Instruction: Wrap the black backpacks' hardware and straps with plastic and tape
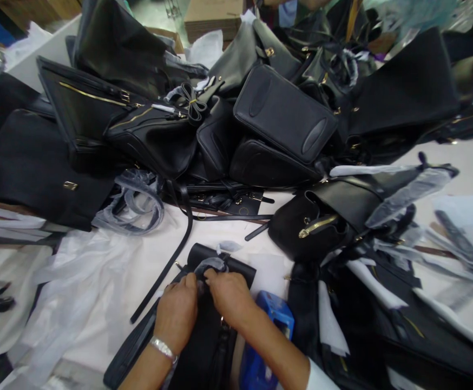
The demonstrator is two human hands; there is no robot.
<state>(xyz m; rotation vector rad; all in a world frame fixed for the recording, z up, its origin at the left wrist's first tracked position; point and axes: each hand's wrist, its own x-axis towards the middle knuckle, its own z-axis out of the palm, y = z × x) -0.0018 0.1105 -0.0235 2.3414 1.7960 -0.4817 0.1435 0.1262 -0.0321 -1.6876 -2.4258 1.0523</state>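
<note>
A black handbag (pixel 204 346) lies in front of me at the bottom centre, its strap and a gold-coloured buckle showing. Clear plastic wrap (pixel 211 265) is bunched around what looks like the bag's handle. My left hand (pixel 178 310) is closed on the wrap from the left, and a silver-coloured bracelet circles that wrist. From the right, my right hand (pixel 229 297) pinches the same wrap, close beside the left. The fingertips hide how much of the handle is covered. A loose black strap (pixel 171 260) curves across the white table (pixel 126 265) on the left.
Many black bags (pixel 285 114) are piled across the back. A drawstring bag (pixel 309 222) leans at the right, near more bags with wrapped handles. A blue plastic object (pixel 275 309) stands beside my right forearm. Crumpled white tissue (pixel 78 292) and a plastic-wrapped coil (pixel 135 203) lie left.
</note>
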